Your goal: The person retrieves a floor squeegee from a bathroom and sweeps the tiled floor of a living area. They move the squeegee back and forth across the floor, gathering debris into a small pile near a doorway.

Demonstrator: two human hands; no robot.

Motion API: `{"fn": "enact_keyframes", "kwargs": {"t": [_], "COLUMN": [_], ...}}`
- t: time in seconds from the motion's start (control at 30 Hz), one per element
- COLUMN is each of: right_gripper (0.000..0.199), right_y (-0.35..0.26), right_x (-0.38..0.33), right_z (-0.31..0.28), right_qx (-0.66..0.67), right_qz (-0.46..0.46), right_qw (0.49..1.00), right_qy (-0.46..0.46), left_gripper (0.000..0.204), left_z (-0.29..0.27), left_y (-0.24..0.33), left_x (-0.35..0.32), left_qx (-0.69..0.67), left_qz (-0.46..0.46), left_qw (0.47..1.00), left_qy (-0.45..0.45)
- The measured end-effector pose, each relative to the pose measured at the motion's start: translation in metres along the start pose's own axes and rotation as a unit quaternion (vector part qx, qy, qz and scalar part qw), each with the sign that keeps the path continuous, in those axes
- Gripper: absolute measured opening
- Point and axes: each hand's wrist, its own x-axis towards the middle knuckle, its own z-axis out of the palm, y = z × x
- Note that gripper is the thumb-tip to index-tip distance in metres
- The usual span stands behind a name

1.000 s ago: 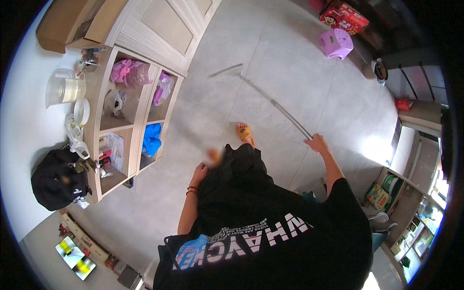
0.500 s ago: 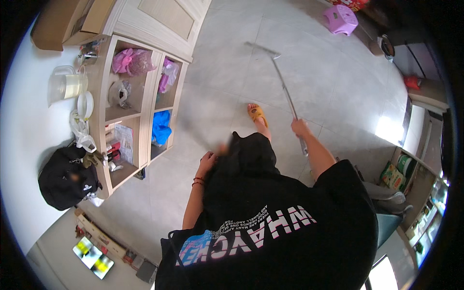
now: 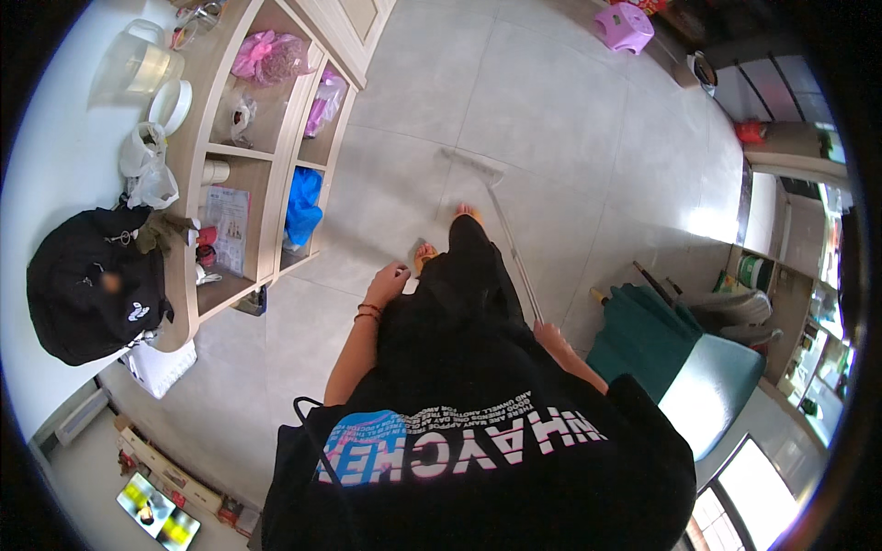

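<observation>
In my right hand is the upper end of a long-handled mop, with the fingers closed round the thin metal handle. The mop slants away from me to a narrow grey crosswise head lying on the tiles just beyond my feet. My left hand, with dark beads at its wrist, hangs beside my black shorts, fingers curled in. A small pale spot shows at its fingertips, too small to name. Orange sandals show on my feet, one forward of the other.
An open wooden shelf unit with bags stands at left; a black backpack sits on its top. A green chair with dark green cloth is close on my right. A purple stool stands far off on the grey tiled floor.
The mop head has come back toward me and a little left, and my right hand has drawn back with the handle. My rear foot has come into sight.
</observation>
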Motion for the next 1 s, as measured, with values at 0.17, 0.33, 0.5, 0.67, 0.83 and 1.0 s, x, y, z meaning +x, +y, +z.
{"fn": "enact_keyframes", "kwargs": {"t": [0.17,0.33,0.5,0.67,0.83,1.0], "right_gripper": [0.040,0.053,0.034,0.018,0.027,0.031], "right_y": [0.012,-0.008,0.018,0.004,-0.014,-0.006], "right_x": [0.033,-0.018,0.095,0.127,0.107,0.096], "right_z": [0.174,0.114,0.041,-0.080,-0.065,0.060], "right_qx": [0.226,0.403,0.127,0.290,0.457,0.168], "right_qz": [0.093,0.113,-0.062,-0.023,0.125,0.003], "right_qw": [0.964,0.886,0.923,0.943,0.876,0.971], "right_qy": [0.107,0.202,0.357,0.161,0.088,0.169], "left_gripper": [0.033,0.033,0.025,0.025,0.025,0.025], "left_z": [0.001,-0.008,0.024,0.060,0.098,0.100], "left_y": [-0.030,-0.054,-0.090,-0.085,-0.090,-0.093], "left_x": [-0.002,-0.029,-0.068,-0.117,-0.155,-0.192], "left_qx": [-0.020,-0.084,-0.116,-0.101,-0.080,0.019], "left_qz": [0.009,-0.060,-0.052,-0.097,-0.063,-0.034], "left_qw": [0.999,0.994,0.992,0.988,0.995,0.999], "left_qy": [-0.027,0.027,-0.012,-0.061,-0.018,-0.013]}}
